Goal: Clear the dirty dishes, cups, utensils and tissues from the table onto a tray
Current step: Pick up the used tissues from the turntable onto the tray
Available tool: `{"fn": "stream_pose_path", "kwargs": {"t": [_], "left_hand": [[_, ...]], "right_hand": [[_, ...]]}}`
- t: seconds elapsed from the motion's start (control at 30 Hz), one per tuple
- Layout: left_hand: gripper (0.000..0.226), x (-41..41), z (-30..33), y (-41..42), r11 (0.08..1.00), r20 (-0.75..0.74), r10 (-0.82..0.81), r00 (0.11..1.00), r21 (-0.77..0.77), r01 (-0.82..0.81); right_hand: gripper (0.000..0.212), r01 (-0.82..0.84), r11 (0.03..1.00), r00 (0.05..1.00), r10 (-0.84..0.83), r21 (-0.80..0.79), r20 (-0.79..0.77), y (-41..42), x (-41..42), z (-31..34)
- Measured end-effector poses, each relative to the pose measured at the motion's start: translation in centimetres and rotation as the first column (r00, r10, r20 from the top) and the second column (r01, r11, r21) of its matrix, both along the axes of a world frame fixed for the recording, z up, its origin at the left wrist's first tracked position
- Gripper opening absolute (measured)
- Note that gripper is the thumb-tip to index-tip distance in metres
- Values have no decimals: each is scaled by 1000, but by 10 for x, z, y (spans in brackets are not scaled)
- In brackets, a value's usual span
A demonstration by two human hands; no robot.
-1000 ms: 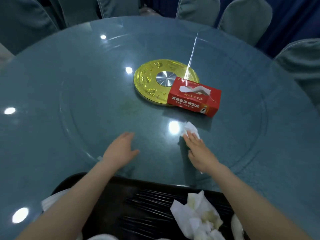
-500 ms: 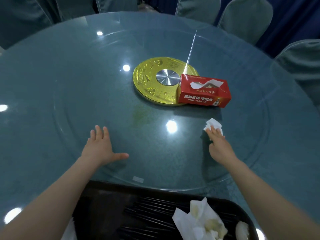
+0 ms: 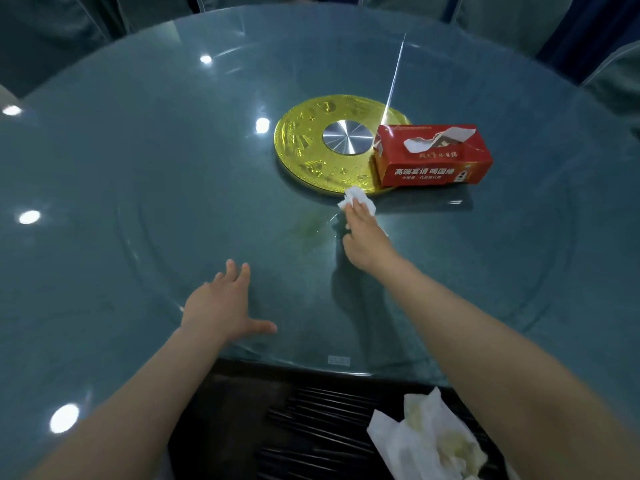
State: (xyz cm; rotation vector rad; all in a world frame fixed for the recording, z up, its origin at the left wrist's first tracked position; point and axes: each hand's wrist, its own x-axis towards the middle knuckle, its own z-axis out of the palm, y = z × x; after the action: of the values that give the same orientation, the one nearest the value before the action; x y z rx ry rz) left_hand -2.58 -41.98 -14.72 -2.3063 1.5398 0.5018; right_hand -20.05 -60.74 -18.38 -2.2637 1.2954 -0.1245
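Pressing a small white tissue flat against the glass, the right hand reaches forward with its fingers straight and laid over the paper, which sticks out beyond the fingertips just at the near edge of the gold disc. The left hand lies palm down on the glass, fingers spread and straight, thumb out to the side, holding nothing. Both hands rest on the round glass turntable that covers the middle of the teal round table. A faint yellowish smear shows on the glass between the hands, nearer the right one. The gold disc sits at the turntable's centre with a brushed silver hub in its middle. A red tissue box stands to the right of the hub, overlapping the disc's right edge, with a white sheet poking from its torn top. At the near edge of the table is a black tray, holding crumpled stained tissues at its right side. Covered chairs ring the far side.
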Motion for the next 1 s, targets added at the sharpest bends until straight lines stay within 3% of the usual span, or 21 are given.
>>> {"fn": "stream_pose_path", "kwargs": {"t": [0.13,0.3,0.47,0.63,1.0], "left_hand": [[123,-11,-2,-1,999,59,-41,997,0,41],[123,-17,-4,-3,999,63,-37,997,7,37],[125,-19,-4,-3,999,84,-41,996,12,40],[125,-22,-3,-3,999,68,-33,997,13,32],[124,-32,-6,-2,999,58,-27,998,-21,28]], "right_hand": [[59,-62,990,992,47,-123,-117,-17,31,-3],[53,-58,982,994,40,-178,-104,-31,52,-5],[55,-276,954,961,275,-121,-21,-15,52,-5],[56,-448,883,894,448,-140,-33,16,45,-7],[70,-533,844,846,532,-66,-26,62,-9,-5]]}}
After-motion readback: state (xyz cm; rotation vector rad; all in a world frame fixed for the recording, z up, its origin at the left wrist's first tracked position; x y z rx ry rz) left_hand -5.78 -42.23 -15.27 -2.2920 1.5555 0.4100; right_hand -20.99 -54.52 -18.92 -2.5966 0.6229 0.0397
